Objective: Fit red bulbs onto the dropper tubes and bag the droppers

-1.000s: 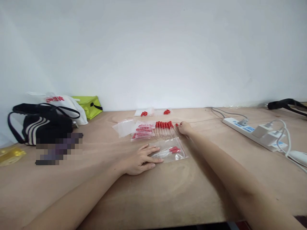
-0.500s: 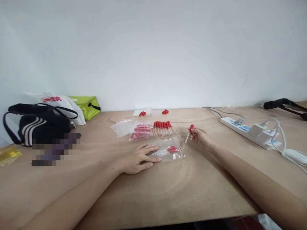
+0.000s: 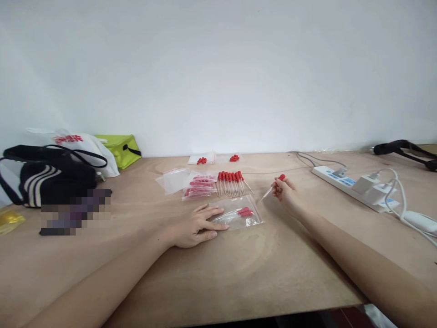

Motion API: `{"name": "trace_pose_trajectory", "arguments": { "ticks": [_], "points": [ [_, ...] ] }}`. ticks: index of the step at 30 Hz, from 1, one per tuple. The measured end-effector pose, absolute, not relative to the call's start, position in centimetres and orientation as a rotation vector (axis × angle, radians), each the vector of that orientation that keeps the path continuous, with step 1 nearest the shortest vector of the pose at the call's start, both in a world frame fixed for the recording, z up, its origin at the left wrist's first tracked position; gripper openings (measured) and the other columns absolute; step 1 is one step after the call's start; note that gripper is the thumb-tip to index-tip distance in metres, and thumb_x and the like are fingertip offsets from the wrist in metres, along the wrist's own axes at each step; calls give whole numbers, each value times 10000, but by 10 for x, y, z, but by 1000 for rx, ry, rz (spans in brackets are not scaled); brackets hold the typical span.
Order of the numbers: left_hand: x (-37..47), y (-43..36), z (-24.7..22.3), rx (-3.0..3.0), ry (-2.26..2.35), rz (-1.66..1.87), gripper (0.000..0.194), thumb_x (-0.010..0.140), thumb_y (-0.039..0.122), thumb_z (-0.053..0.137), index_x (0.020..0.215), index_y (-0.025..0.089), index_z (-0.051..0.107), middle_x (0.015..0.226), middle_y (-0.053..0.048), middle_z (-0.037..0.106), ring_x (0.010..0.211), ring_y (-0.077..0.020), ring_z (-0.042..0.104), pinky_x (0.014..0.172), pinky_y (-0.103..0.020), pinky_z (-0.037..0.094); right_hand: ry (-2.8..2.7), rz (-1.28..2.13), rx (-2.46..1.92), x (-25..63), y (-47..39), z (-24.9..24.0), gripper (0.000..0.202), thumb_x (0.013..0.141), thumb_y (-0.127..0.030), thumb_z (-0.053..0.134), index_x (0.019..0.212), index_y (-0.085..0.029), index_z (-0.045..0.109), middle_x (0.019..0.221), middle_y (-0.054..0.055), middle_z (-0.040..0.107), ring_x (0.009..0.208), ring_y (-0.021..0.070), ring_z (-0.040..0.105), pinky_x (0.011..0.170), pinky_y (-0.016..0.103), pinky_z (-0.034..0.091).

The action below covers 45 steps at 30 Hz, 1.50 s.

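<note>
My left hand lies flat with spread fingers over the left end of a clear zip bag. Inside that bag are a few droppers with red rubber bulbs and thin clear tubes. To the right of the bag, my right hand pinches a single dropper near its red bulb, the tube slanting down to the left. A row of loose droppers lies behind the bag, bulbs facing the wall. Left of the row is a pile of filled zip bags.
Flat zip bags lie left of the pile. Near the wall, red bulbs rest on two more bags. A white power strip with plugs and cables is at right. A black bag and a green bag stand at left.
My right hand has turned the dropper, so its bulb now points up to the right and its tube tip reaches further left. My left hand stays on the bag.
</note>
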<state>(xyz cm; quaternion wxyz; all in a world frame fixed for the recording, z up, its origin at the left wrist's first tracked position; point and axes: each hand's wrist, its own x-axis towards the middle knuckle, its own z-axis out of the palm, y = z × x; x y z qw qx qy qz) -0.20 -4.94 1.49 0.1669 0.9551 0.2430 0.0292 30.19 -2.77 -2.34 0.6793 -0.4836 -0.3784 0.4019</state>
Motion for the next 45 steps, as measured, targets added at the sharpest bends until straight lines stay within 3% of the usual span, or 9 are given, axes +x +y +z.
{"name": "trace_pose_trajectory", "arguments": {
  "ticks": [10, 17, 20, 24, 27, 29, 35, 40, 45],
  "points": [
    [-1, -50, 14, 2730, 705, 54, 322, 872, 332, 395, 1178, 410, 457, 1403, 42, 240, 1290, -234, 183, 1042, -475, 113, -809, 1151, -971, 255, -51, -23, 305, 653, -240, 586, 814, -246, 327, 600, -74, 566, 536, 105, 582, 538, 232, 470],
    [-2, -49, 13, 2720, 671, 97, 321, 873, 329, 400, 1180, 396, 464, 1397, 29, 258, 1278, -237, 218, 1046, -470, 102, -1084, 1399, -1050, 255, -59, -17, 274, 605, -295, 670, 737, -195, 452, 629, -25, 610, 523, 111, 583, 524, 237, 449],
    [-2, -49, 13, 2731, 684, 94, 317, 875, 332, 397, 1177, 398, 466, 1398, 32, 256, 1277, -238, 219, 1044, -469, 108, -1264, 1379, -1165, 259, -58, -16, 274, 578, -343, 692, 712, -152, 549, 585, -8, 604, 450, 71, 511, 454, 196, 380],
    [-2, -49, 13, 2741, 682, 97, 319, 876, 339, 394, 1182, 402, 457, 1397, 33, 257, 1276, -235, 223, 1044, -467, 103, -1485, 1368, -1203, 261, -57, -14, 340, 636, -464, 615, 714, -132, 631, 523, -10, 570, 403, 51, 425, 417, 195, 315],
    [-2, -49, 13, 2738, 683, 99, 317, 873, 335, 399, 1177, 403, 464, 1392, 29, 270, 1273, -236, 231, 1042, -467, 110, -1665, 1266, -1231, 263, -54, -16, 384, 662, -501, 564, 526, -141, 575, 402, -40, 457, 363, 48, 358, 394, 199, 277],
    [-2, -49, 13, 2734, 686, 100, 318, 872, 332, 403, 1175, 403, 465, 1394, 29, 266, 1275, -238, 226, 1040, -468, 115, -1660, 1127, -1252, 267, -49, -19, 379, 675, -492, 540, 508, -152, 542, 422, -36, 462, 386, 60, 378, 407, 205, 295],
    [-1, -48, 13, 2753, 684, 81, 327, 874, 317, 395, 1185, 398, 456, 1396, 21, 262, 1272, -229, 234, 1038, -471, 113, -1326, 448, -1565, 280, -14, -31, 256, 645, -408, 566, 697, -162, 518, 588, -15, 531, 521, 104, 476, 508, 228, 379],
    [-2, -48, 13, 2768, 668, 98, 328, 873, 312, 396, 1184, 396, 458, 1391, 25, 274, 1267, -228, 246, 1036, -471, 127, -1526, 307, -1713, 275, 15, -34, 316, 674, -411, 559, 856, -154, 542, 735, 23, 600, 663, 130, 552, 602, 237, 410],
    [-2, -49, 15, 2776, 673, 96, 322, 873, 323, 394, 1180, 388, 467, 1388, 20, 281, 1265, -229, 250, 1035, -467, 140, -1667, 188, -1944, 263, 24, -29, 266, 763, -305, 490, 978, -159, 549, 878, 56, 627, 813, 153, 573, 684, 238, 402]
  ]
}}
